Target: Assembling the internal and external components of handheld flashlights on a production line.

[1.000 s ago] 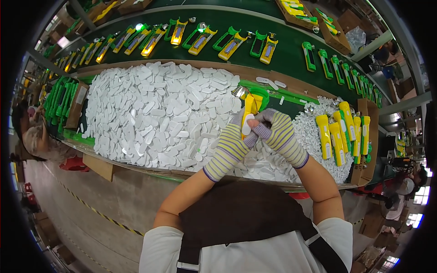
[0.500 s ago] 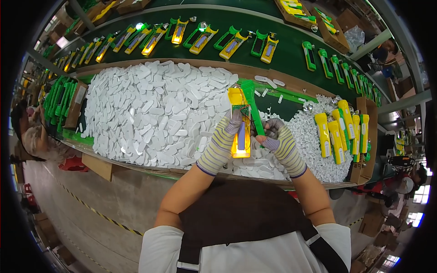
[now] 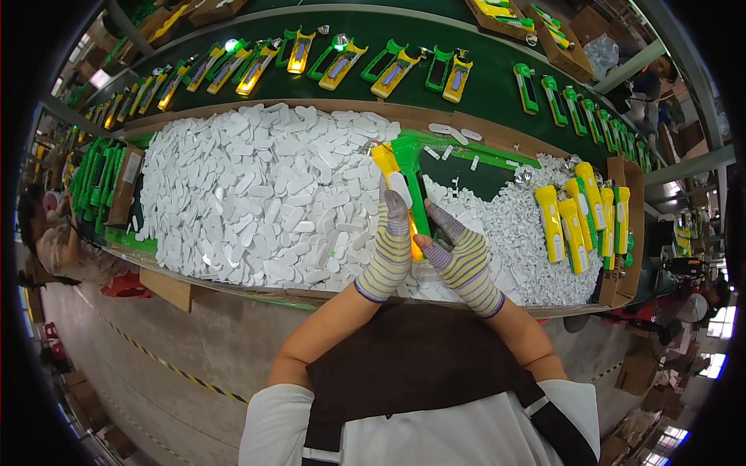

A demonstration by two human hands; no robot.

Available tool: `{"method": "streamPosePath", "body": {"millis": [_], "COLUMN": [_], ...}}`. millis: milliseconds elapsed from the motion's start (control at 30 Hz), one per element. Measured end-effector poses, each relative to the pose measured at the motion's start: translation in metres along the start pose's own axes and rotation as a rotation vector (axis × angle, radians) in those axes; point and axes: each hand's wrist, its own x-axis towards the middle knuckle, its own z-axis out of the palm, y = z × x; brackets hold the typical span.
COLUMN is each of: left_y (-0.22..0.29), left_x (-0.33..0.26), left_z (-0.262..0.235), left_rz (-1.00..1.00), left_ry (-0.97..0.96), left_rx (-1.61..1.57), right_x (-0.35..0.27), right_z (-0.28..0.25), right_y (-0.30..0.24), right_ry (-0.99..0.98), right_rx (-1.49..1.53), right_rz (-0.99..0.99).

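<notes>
My left hand (image 3: 392,242), in a striped fingerless glove, closes on the yellow half (image 3: 382,158) of a flashlight housing. My right hand (image 3: 464,264), gloved alike, grips the lower end of the green half (image 3: 407,155) of the same flashlight. The green half lies over most of the yellow one, their heads slightly offset, so the inside is largely hidden. By my left fingertips a white oval piece (image 3: 399,186) shows against the housing; whether it is held or fitted I cannot tell. Some orange glow shows low on the yellow half.
Beneath my hands spreads a heap of white oval pieces (image 3: 233,194), with smaller white bits (image 3: 536,256) to the right. Several yellow flashlights (image 3: 550,225) lie at the right by a cardboard wall (image 3: 625,233). Beyond, open housings line a green belt (image 3: 350,97). Green frames (image 3: 97,171) stack at left.
The green half has swung left over the yellow half, covering the wiring and circuit board. My right hand has moved slightly left and down. The housings on the belt have shifted slightly left.
</notes>
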Motion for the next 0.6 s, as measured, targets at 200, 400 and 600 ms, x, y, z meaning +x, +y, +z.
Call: {"method": "streamPosePath", "body": {"millis": [200,400,600], "left_y": [0.014,0.009,0.016], "left_x": [-0.002,-0.029,0.000], "left_z": [0.017,0.058,0.025], "left_rz": [-0.132,-0.139,-0.683], "left_ry": [-0.184,-0.505,-0.286], "left_rx": [0.306,0.574,-0.118], "right_x": [0.040,0.078,0.135], "right_z": [-0.051,-0.076,-0.106], "right_y": [-0.027,-0.045,0.040], "right_ry": [0.246,-0.244,-0.133], "right_rx": [-0.592,-0.505,-0.292], "right_rz": [-0.566,-0.400,-0.167]}}
